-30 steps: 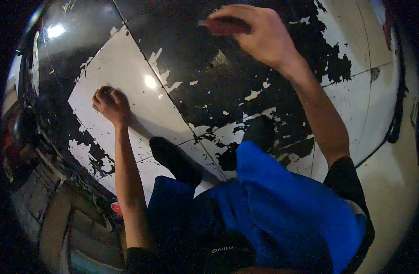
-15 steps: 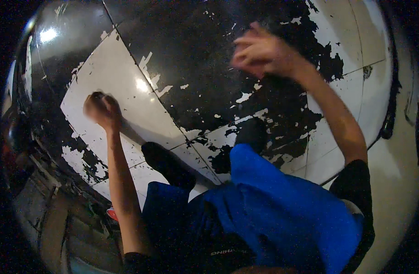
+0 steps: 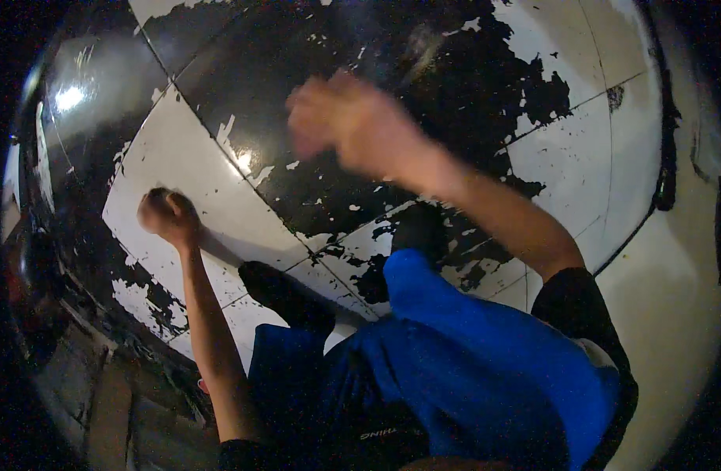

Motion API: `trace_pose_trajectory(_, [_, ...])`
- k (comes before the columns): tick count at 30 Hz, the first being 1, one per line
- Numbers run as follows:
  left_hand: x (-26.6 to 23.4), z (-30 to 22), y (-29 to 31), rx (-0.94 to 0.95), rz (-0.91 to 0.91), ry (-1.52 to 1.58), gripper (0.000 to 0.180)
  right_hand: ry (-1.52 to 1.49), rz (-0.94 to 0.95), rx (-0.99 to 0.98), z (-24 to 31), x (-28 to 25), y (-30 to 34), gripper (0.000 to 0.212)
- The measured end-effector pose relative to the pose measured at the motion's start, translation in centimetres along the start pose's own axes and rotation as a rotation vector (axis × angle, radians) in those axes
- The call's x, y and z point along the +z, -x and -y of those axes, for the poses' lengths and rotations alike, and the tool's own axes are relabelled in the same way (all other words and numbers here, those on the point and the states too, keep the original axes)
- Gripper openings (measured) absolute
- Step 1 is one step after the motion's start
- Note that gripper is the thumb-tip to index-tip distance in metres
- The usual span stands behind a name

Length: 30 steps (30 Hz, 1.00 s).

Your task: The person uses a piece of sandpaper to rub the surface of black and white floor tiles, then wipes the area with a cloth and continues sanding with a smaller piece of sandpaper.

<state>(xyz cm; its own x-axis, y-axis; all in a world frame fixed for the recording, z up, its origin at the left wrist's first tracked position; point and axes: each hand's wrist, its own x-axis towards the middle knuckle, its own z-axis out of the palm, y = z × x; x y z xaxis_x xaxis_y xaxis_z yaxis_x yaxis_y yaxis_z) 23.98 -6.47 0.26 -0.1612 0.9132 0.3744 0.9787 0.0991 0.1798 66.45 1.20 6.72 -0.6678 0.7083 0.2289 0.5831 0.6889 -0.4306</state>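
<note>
My left hand [image 3: 170,216] is curled closed above a white floor tile, its forearm reaching up from the lower edge. Something dark shows at its fingers, but whether it is a held thing or shadow I cannot make out. My right hand [image 3: 349,125] hangs over the black-coated part of the floor [image 3: 258,86]. Motion smears its fingers, so their shape and anything in them stay unclear. Between and below the hands are my feet in dark coverings [image 3: 286,294] and my legs in blue trousers [image 3: 486,337].
White tile [image 3: 211,204] shows through the peeling black layer in ragged patches. A dark raised edge [image 3: 665,149] borders the floor on the right, beside a pale surface [image 3: 682,267]. Dim planks or slats [image 3: 109,400] lie at the lower left.
My right hand has swept left across the black area, its arm now more slanted. My left hand stays closed and sits slightly lower in the picture. The view has shifted a little.
</note>
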Motion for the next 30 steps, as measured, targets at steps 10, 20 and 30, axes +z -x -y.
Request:
trace_pose_trajectory(10, [0.0, 1.0, 0.2, 0.003, 0.026, -0.041, 0.032, 0.129, 0.061, -0.008, -14.6, -6.7, 7.2, 0.023])
trace_pose_trajectory(20, [0.8, 1.4, -0.1, 0.043, 0.073, -0.099, 0.03, 0.335, -0.217, 0.806, -11.8, -5.4, 8.7, 0.038])
trace_pose_trajectory(30, [0.7, 0.7, 0.0, -0.051, 0.009, 0.026, 0.033, -0.186, -0.077, 0.139, 5.1, 6.2, 2.1, 0.054])
